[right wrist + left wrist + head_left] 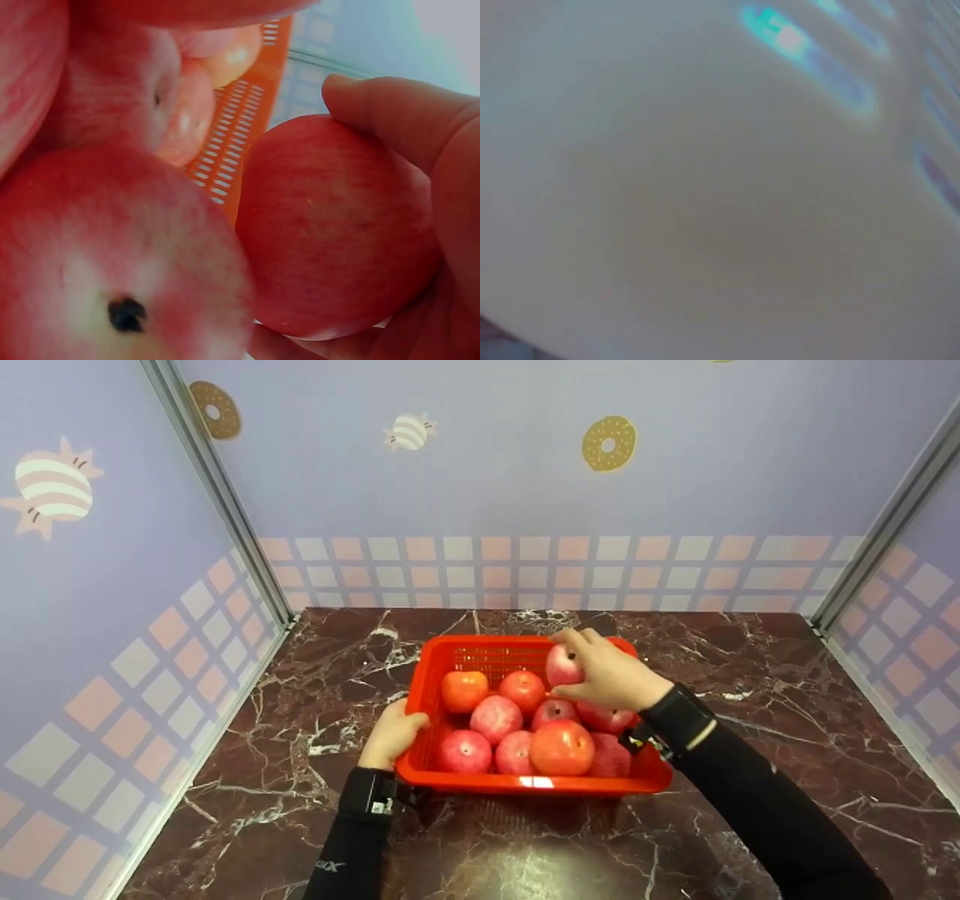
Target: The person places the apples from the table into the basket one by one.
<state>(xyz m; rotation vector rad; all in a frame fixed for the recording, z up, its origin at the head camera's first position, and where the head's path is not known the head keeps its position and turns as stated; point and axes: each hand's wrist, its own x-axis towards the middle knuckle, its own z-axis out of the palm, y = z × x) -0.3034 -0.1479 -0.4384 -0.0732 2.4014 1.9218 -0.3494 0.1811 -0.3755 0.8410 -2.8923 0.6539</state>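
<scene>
A red plastic basket [534, 783] full of red and orange-red fruit, mostly apples, stands on the tabletop. My left hand [393, 733] grips its left side, the thumb over the rim and the other fingers mostly hidden outside. In my right hand [611, 671] is a red apple [562, 666], held between thumb and fingers at the back right of the basket. The right wrist view shows this apple [337, 229] close up, beside another apple [112, 247] with a dark hollow. The left wrist view is a pale blur with several slots.
A dark red marbled tabletop [315, 817] lies under the basket. Patterned panels [495, 480] enclose it at the back and both sides. Inside the basket, an orange-red fruit [562, 747] sits on top of the pile near the front, and another [464, 691] lies at the back left.
</scene>
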